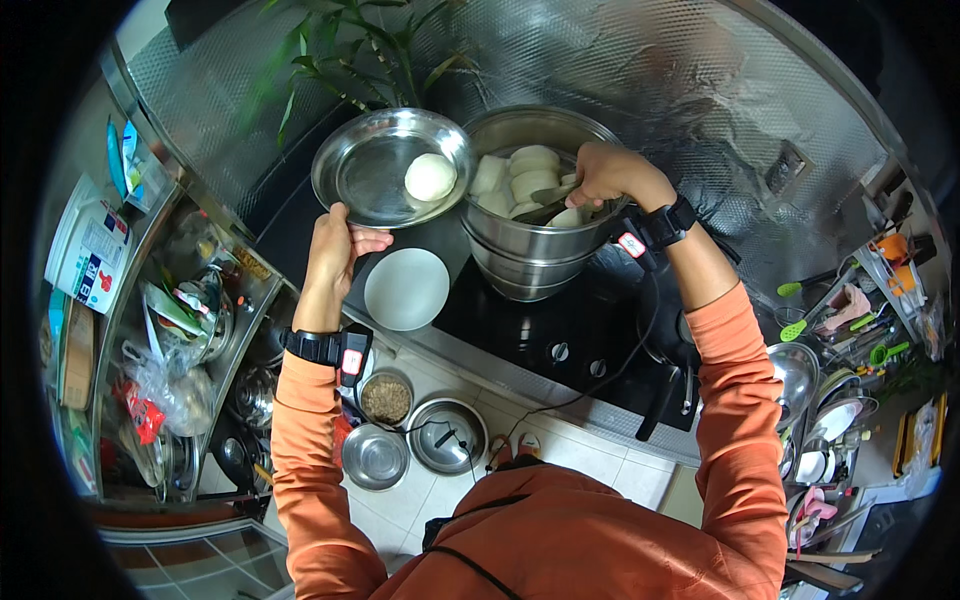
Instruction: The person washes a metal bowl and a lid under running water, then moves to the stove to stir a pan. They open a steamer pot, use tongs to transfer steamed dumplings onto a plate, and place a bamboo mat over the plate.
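Observation:
My left hand [335, 247] grips the near rim of a round stainless steel plate [360, 172], holding it level beside the steamer. One round white steamed bun [430, 178] rests on the plate's right side. My right hand [619, 176] reaches over the rim of a stainless steel steamer pot [536, 251], its fingers closed on what look like metal tongs [553, 195]. Several white buns [535, 187] are packed inside the steamer, and the tongs' ends lie among them. Part of the buns is hidden behind my right hand. Below the plate, a white bowl [407, 289] stands on the counter.
The steamer stands on a black gas cooktop [517, 322]; a pan [667, 337] with a black handle sits to its right. Leafy stalks [390, 60] rise behind the plate. Metal basins [375, 457] are on the floor. A cable [600, 386] trails from my right wrist across the cooktop.

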Tool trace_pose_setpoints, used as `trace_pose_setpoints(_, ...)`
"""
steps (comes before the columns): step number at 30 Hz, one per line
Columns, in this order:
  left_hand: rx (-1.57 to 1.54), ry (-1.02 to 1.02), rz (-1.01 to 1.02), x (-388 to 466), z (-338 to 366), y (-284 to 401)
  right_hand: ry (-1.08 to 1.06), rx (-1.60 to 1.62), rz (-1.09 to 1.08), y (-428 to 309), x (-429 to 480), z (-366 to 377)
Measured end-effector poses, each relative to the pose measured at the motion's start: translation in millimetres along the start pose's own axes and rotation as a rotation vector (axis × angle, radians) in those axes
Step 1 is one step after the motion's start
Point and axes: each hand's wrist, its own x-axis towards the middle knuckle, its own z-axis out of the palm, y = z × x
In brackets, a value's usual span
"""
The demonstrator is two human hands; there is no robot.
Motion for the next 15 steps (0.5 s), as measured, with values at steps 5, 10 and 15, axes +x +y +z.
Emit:
trace_pose_setpoints(5,-0.003,0.008,-0.025,5,-1,0,-0.007,-0.114,0.031,-19,-3,0)
trace_pose_setpoints(10,-0.004,0.005,-0.037,3,0,0,0.031,-0.073,-0.015,-18,3,5)
trace_pose_setpoints(15,0.002,0.007,-0.036,-1,1,1,0.038,0.159,-0.048,11,-1,9)
